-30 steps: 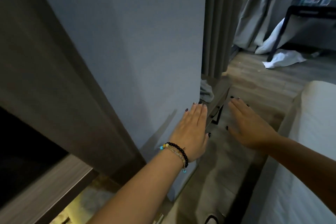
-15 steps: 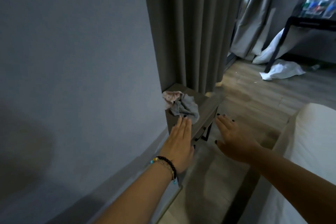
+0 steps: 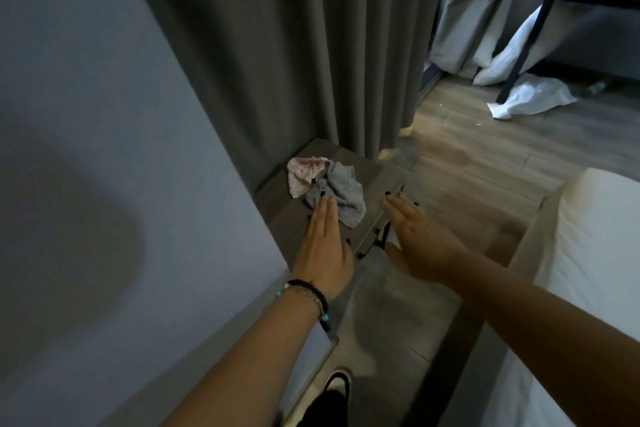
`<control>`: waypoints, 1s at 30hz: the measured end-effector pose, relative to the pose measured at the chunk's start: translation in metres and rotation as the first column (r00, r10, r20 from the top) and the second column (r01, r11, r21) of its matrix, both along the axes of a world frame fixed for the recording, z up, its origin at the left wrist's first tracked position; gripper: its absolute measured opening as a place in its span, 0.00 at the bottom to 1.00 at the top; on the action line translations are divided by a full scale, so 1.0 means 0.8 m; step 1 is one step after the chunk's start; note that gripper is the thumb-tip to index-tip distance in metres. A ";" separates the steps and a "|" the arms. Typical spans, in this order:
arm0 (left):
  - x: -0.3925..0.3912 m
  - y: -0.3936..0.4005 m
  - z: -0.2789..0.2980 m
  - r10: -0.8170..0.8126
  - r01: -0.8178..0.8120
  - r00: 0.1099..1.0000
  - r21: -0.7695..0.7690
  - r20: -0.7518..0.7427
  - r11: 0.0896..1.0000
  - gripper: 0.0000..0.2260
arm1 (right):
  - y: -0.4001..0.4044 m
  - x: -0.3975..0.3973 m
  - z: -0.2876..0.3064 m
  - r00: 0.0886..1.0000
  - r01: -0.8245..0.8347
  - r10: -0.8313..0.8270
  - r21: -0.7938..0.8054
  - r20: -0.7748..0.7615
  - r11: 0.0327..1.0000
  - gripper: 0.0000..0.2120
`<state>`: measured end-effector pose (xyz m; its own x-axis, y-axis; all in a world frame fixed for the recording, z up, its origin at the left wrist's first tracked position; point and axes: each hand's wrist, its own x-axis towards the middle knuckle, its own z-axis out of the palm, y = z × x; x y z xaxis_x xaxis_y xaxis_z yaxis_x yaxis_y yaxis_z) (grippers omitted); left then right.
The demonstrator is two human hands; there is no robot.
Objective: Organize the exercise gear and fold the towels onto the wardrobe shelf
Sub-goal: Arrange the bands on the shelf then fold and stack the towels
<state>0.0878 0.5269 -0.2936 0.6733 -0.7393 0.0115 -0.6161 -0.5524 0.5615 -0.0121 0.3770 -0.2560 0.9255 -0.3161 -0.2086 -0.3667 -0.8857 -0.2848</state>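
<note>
Hands closer: left hand (image 3: pixel 323 246), right hand (image 3: pixel 420 246) flat, spread over bedside table (image 3: pixel 374 184); curtain (image 3: pixel 311 45) behind.

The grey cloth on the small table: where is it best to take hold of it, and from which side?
Probably the raised, bunched folds in the middle of the grey cloth, pinched from above. It lies crumpled and loose on the small table, touching the pink cloth, and the left hand is already at its near edge.

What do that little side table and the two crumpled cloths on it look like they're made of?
Side table: seems a grey wood-grain board, matte, probably laminate; dim light leaves it open. Grey cloth: soft, thin fabric, going by its loose creases. Pink cloth: light fabric with small dots, crumpled likewise.
</note>
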 end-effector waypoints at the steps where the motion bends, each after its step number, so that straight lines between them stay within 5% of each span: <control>1: 0.004 -0.007 -0.004 0.022 -0.022 1.000 -0.030 -0.009 0.999 0.35 | -0.008 0.007 -0.002 1.000 0.008 -0.008 0.003 -0.005 1.000 0.36; 19: 0.112 -0.164 -0.072 0.323 -0.352 0.912 -0.077 -0.251 0.933 0.39 | -0.185 0.168 -0.041 0.992 -0.035 0.042 0.060 -0.120 0.998 0.37; 30: 0.152 -0.259 -0.116 0.566 -0.604 0.749 -0.003 -0.344 0.797 0.44 | -0.320 0.230 -0.068 0.933 -0.318 0.327 0.079 -0.153 0.945 0.37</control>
<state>0.2095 0.3198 -0.3863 0.9539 -0.2054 -0.2191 0.0256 -0.6712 0.7408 0.1720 0.1214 -0.3102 0.9283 0.0090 -0.3718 -0.1088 -0.9494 -0.2948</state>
